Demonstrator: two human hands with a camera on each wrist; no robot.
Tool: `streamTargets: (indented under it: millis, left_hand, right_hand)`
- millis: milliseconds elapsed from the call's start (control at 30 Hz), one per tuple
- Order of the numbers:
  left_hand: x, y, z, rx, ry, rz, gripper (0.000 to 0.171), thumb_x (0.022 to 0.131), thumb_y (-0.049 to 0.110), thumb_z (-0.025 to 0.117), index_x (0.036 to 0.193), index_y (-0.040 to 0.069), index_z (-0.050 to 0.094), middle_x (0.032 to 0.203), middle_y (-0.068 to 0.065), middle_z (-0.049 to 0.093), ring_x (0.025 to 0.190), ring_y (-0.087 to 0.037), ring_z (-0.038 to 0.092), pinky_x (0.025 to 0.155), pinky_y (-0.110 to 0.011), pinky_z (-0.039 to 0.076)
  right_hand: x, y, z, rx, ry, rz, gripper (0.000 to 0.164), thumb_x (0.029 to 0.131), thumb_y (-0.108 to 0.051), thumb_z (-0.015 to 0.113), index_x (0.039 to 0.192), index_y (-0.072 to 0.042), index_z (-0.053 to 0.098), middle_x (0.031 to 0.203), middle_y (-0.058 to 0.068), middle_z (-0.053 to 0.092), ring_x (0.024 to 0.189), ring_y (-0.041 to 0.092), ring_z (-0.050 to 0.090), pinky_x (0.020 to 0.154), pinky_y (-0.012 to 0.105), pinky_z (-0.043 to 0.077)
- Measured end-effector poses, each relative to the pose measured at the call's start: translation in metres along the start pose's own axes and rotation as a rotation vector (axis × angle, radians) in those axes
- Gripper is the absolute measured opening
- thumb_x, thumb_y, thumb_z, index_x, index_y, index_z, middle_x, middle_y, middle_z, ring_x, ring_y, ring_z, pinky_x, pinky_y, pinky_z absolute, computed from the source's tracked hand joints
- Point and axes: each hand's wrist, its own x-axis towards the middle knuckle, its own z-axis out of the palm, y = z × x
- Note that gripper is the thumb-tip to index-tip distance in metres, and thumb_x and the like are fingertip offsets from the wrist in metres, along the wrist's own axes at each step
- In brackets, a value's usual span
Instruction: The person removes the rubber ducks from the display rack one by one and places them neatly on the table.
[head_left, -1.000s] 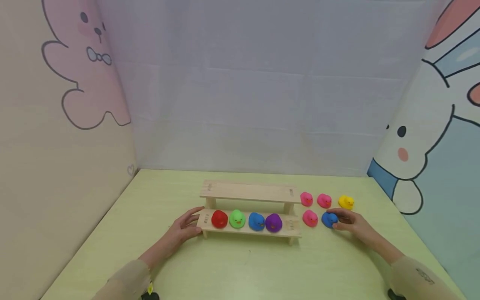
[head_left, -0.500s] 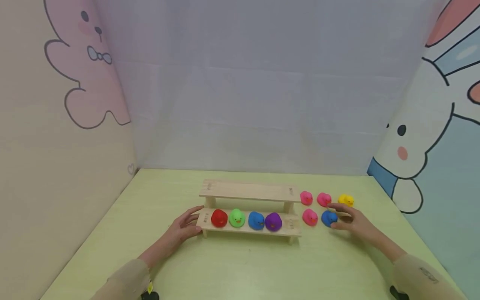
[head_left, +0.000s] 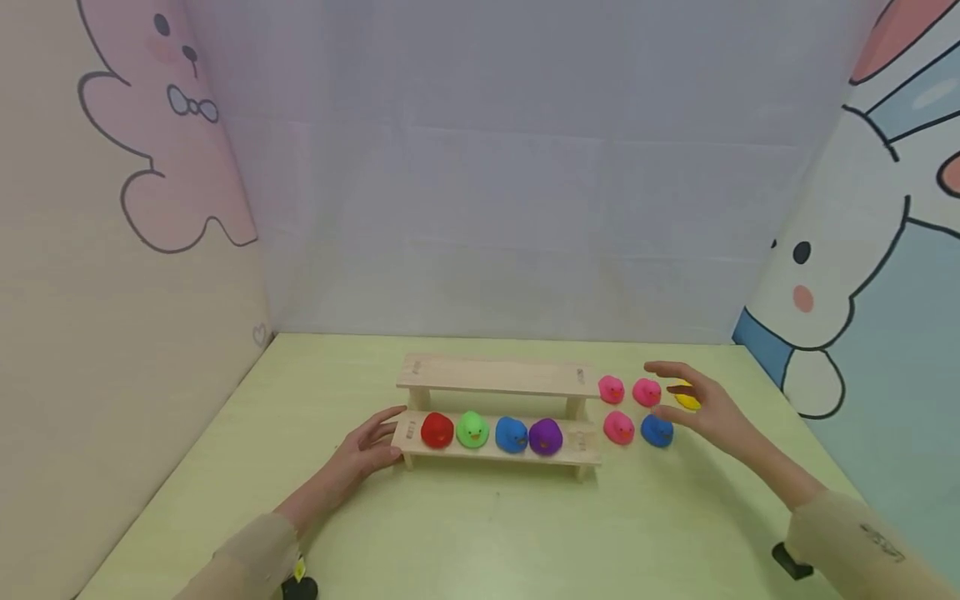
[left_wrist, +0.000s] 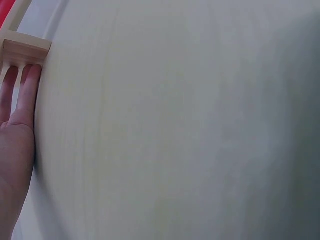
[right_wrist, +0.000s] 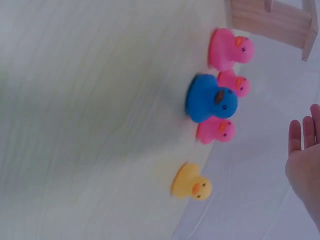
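Note:
My right hand (head_left: 708, 408) is raised above the loose ducks at the right, its fingers parted and holding nothing. Below it on the table sits a blue rubber duck (head_left: 657, 431), with a yellow rubber duck (head_left: 686, 395) partly hidden behind the hand. The right wrist view shows this blue duck (right_wrist: 205, 100) whole. My left hand (head_left: 366, 450) touches the left end of a two-tier wooden stand (head_left: 495, 375); its fingers look fairly straight against the wood (left_wrist: 25, 47) in the left wrist view. On the lower tier sit a red duck (head_left: 437, 431), green duck (head_left: 472, 429), blue duck (head_left: 512, 435) and purple duck (head_left: 546, 437).
Three pink ducks, among them the nearest pink duck (head_left: 618, 427), sit between the stand and my right hand. The pale green table (head_left: 480, 533) meets a white back wall (head_left: 480, 208). Side panels with cartoon animals stand left and right.
My right hand has let go of the blue duck, lifted up and away from it, and spread its fingers. The duck stays on the table. The left hand keeps its place at the stand.

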Motion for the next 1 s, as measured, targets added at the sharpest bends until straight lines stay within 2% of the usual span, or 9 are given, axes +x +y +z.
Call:
streamTargets:
  millis: [167,367,500,667,900,1000]
  left_hand:
    - [0.002,-0.001,-0.001,0.0,-0.002,-0.006,0.066,0.097,0.013,0.057,0.155,0.021,0.028,0.152,-0.016,0.043,0.126,-0.011,0.058,0.098,-0.025,0.051]
    - [0.002,-0.001,0.0,-0.016,-0.001,-0.026,0.066,0.097,0.012,0.058,0.155,0.022,0.029,0.153,-0.016,0.041,0.126,-0.01,0.058,0.098,-0.026,0.051]
    - [0.001,-0.002,0.0,-0.021,-0.011,-0.017,0.066,0.097,0.011,0.057,0.156,0.02,0.027,0.152,-0.016,0.042,0.123,-0.006,0.059,0.098,-0.025,0.051]
    - [-0.001,-0.003,0.002,-0.009,-0.02,-0.012,0.066,0.098,0.012,0.056,0.156,0.017,0.025,0.153,-0.019,0.04,0.121,-0.005,0.059,0.098,-0.025,0.051]
    - [0.0,-0.002,0.003,-0.005,-0.005,-0.016,0.067,0.097,0.012,0.058,0.156,0.018,0.026,0.153,-0.019,0.04,0.121,-0.006,0.06,0.097,-0.025,0.051]
    - [0.002,-0.002,0.001,-0.018,-0.001,-0.006,0.066,0.097,0.01,0.058,0.155,0.017,0.027,0.151,-0.017,0.043,0.12,-0.005,0.06,0.097,-0.025,0.052]
  right_hand:
    - [0.01,-0.022,0.012,0.091,0.063,-0.084,0.06,0.09,-0.007,0.069,0.145,-0.011,0.047,0.142,0.017,0.051,0.121,-0.006,0.046,0.093,0.004,0.04]
    - [0.011,-0.045,0.034,0.142,0.063,-0.063,0.056,0.091,-0.01,0.069,0.143,-0.016,0.05,0.143,0.01,0.053,0.118,-0.008,0.048,0.093,0.009,0.044]
    - [0.008,-0.057,0.049,0.148,0.081,-0.067,0.052,0.091,-0.012,0.07,0.14,-0.018,0.054,0.141,0.007,0.057,0.112,-0.007,0.053,0.095,0.01,0.044]
    - [0.001,-0.068,0.068,0.15,0.122,-0.091,0.05,0.089,-0.01,0.072,0.136,-0.016,0.058,0.137,0.006,0.06,0.112,0.005,0.058,0.094,0.013,0.048]
    - [-0.003,-0.078,0.093,0.16,0.144,-0.124,0.045,0.088,-0.01,0.073,0.131,-0.017,0.061,0.128,0.003,0.065,0.114,-0.001,0.055,0.091,0.018,0.052]
    - [-0.003,-0.079,0.102,0.175,0.13,-0.141,0.043,0.089,-0.009,0.072,0.13,-0.014,0.062,0.129,0.005,0.065,0.115,0.009,0.057,0.09,0.024,0.054]
